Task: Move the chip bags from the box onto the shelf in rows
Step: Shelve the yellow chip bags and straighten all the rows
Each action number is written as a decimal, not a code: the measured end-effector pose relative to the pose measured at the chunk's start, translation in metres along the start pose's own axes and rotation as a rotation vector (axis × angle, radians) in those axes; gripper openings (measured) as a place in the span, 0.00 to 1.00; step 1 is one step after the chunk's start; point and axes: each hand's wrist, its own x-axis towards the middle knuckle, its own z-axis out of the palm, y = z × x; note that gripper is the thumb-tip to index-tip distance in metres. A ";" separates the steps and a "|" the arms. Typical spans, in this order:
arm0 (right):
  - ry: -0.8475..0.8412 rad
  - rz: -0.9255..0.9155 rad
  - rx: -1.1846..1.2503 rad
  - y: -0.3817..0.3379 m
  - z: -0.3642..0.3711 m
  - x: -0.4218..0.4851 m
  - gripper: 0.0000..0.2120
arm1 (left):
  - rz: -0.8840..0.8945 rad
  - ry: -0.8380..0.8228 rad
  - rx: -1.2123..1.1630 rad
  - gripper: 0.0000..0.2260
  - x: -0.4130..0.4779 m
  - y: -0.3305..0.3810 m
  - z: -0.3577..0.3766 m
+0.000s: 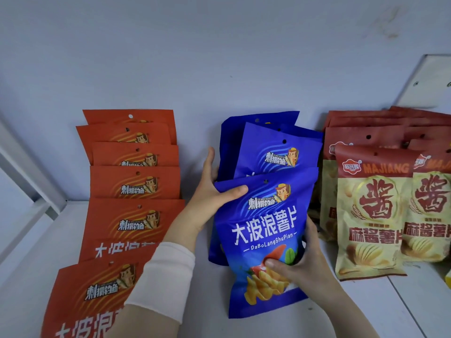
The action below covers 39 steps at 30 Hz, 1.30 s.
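Where the white shelf (380, 311) runs out at the bottom of the frame, the nearest bag of the orange row (135, 184) lies lower left, partly under a cream sleeve (161, 276). Centre, just past it: front blue bag (263, 240), tilted to the right; whether its foot rests on the shelf I cannot tell. Right hand (300, 267) grasps it low, thumb across the printed chips, fingers round the right edge. Left hand (214, 198) grasps the upper left corner, thumb on the face, fingers behind. Box not in view.

Step in hand, as I read it: seating this bag at the front of the blue row (275, 152). To do it well, square the tilt, then lay the top back onto the bag behind so that it overlaps as the orange ones do. Let go low down last, so the foot does not slide forward.

Room: a bare strip between orange and blue, taken up by the left forearm. On the right the gap to the MAJIANG bags (368, 215) is narrow and the right fingers sit in it. Better to withdraw that hand toward the camera, not sideways. Farther back, the rows end against the pale wall (219, 57); a grey upright (24, 157) bounds the shelf at far left.
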 end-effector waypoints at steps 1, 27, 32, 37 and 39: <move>0.002 0.007 -0.011 0.000 -0.001 0.001 0.58 | 0.010 0.032 -0.001 0.45 0.002 -0.003 0.002; 0.011 -0.124 -0.113 -0.012 -0.002 0.009 0.49 | -0.017 0.224 -0.163 0.12 -0.005 -0.005 -0.002; 0.062 -0.238 -0.187 -0.015 0.001 -0.010 0.46 | 0.008 0.211 -0.212 0.15 -0.021 -0.003 0.002; 0.189 -0.275 -0.260 -0.013 -0.009 -0.033 0.49 | 0.017 0.133 -0.252 0.12 -0.024 -0.006 0.023; 0.227 -0.270 -0.279 -0.013 -0.017 -0.038 0.49 | -0.001 0.093 -0.266 0.14 -0.022 -0.006 0.033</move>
